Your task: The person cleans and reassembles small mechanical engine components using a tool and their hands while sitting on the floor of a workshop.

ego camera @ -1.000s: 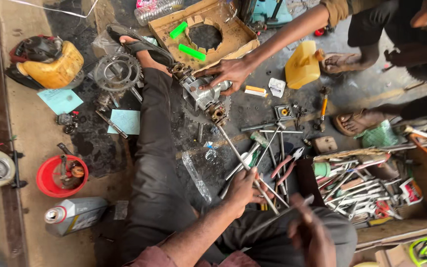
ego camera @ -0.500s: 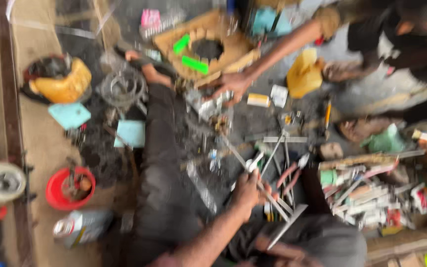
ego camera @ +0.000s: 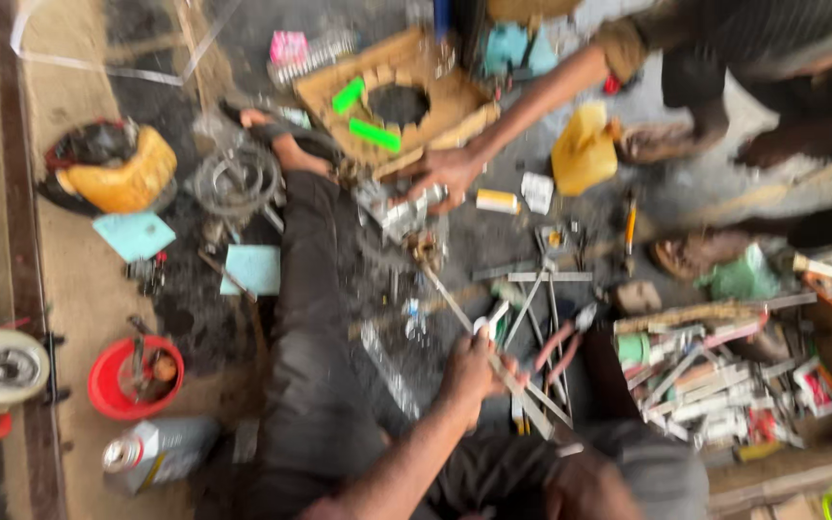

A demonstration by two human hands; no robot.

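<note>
Overhead, on a grimy workshop floor point(ego camera: 79, 289), a person sits with one dark-trousered leg point(ego camera: 315, 318) stretched out among scattered parts. A wooden board with a round hole point(ego camera: 392, 91), carrying two green strips, lies beyond the foot, with a yellow fuel tank point(ego camera: 122, 173) well off to one side and a yellow plastic jug point(ego camera: 585, 149) to the other. A wooden tray of mixed tools point(ego camera: 724, 376) sits beside the seated person, and a red bowl point(ego camera: 132, 376) and a grey oil bottle point(ego camera: 156, 451) lie near the knee. The person's left hand point(ego camera: 469, 371) is closed round the near end of a long thin metal rod point(ego camera: 455, 308), which slants away toward a small metal engine part point(ego camera: 402, 207) on the floor. A co-worker's hand point(ego camera: 450, 173), reaching in from across the floor, rests on that part. Motion blur softens every edge; the person's right hand cannot be made out in the picture, so its grip cannot be told.
</note>
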